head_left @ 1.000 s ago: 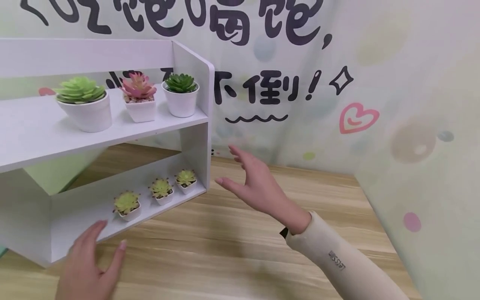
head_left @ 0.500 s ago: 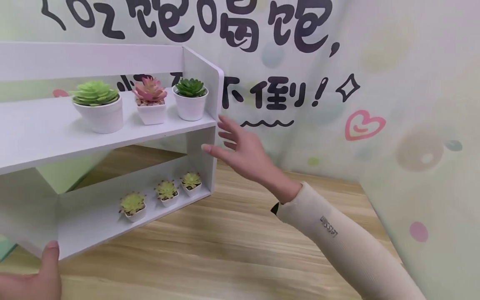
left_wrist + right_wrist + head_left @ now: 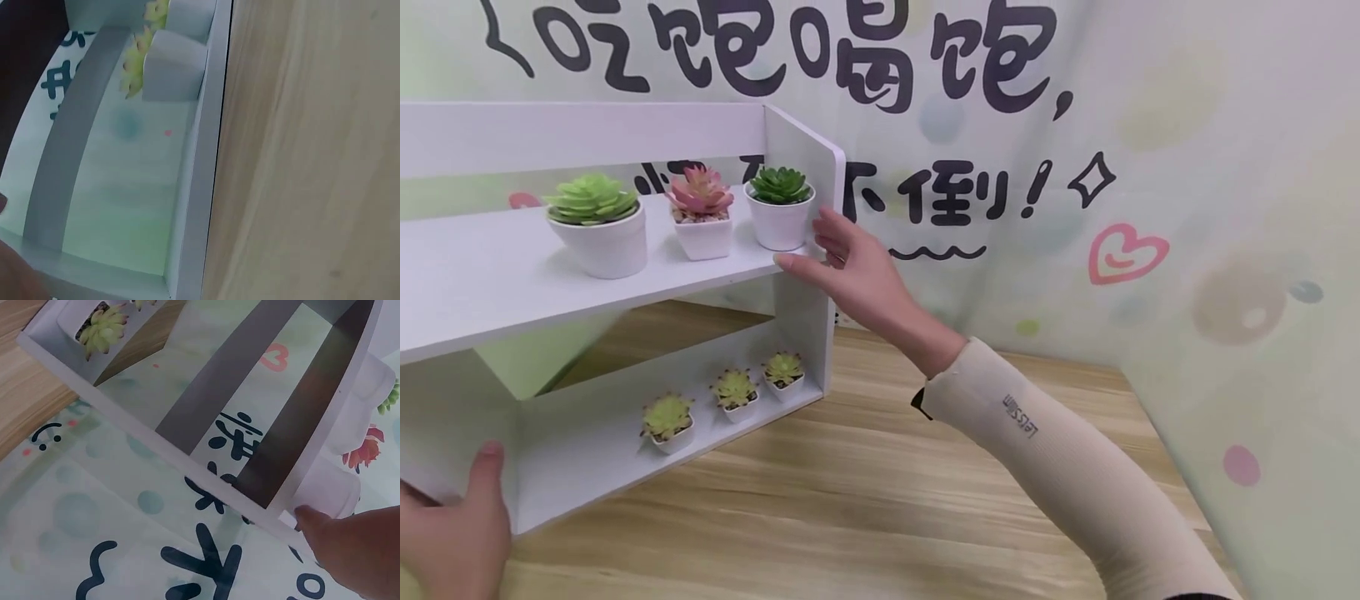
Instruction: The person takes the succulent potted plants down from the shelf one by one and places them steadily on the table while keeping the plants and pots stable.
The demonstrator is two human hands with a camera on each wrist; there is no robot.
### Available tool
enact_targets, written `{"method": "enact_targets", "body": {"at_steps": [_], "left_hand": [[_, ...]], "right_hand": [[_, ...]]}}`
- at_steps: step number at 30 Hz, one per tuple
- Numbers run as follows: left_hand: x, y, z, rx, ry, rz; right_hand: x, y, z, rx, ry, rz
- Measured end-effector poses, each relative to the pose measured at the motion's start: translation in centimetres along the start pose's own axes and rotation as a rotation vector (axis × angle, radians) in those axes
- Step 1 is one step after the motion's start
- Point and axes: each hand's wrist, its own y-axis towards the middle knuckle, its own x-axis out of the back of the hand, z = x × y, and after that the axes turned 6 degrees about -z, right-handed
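A white two-tier shelf [image 3: 475, 271] stands at the left on the wooden table. In the head view my left hand [image 3: 460, 537] grips the shelf's left side panel low down, its thumb on the inner side and its fingers mostly hidden. My right hand [image 3: 872, 279] holds the right side panel at upper-board height. The right thumb [image 3: 309, 522] touches the corner there, close to a white pot with a dark green succulent [image 3: 780, 208]. On the same board stand a pink succulent [image 3: 702, 212] and a light green succulent [image 3: 598, 225], both in white pots.
The lower tier bears three small yellow-green potted succulents [image 3: 668, 423] along its front. Wooden tabletop [image 3: 865, 483] extends in front and to the right. A printed wall cloth [image 3: 985, 275] hangs behind the shelf and at the right side.
My left hand has moved left from before the lower tier to the left side panel. My right hand has moved up and left onto the right side panel. The head view has shifted slightly.
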Motion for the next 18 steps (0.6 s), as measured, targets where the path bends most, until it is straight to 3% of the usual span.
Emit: {"method": "enact_targets", "body": {"at_steps": [3,7,11,18], "left_hand": [[0.0,1.4,0.6,0.116,-0.037,0.021],[0.3,2.8,1.4,0.259,0.041,0.087],[0.2,2.7,2.0,0.240,0.077,0.118],[0.2,2.0,2.2,0.293,0.206,0.109]], "right_hand": [[-0.4,0.4,0.6,0.014,0.011,-0.009],[-0.8,0.9,1.3,0.001,0.001,-0.036],[-1.0,1.4,1.6,-0.032,-0.030,-0.071],[-2.0,2.4,1.5,-0.129,0.013,-0.098]]}}
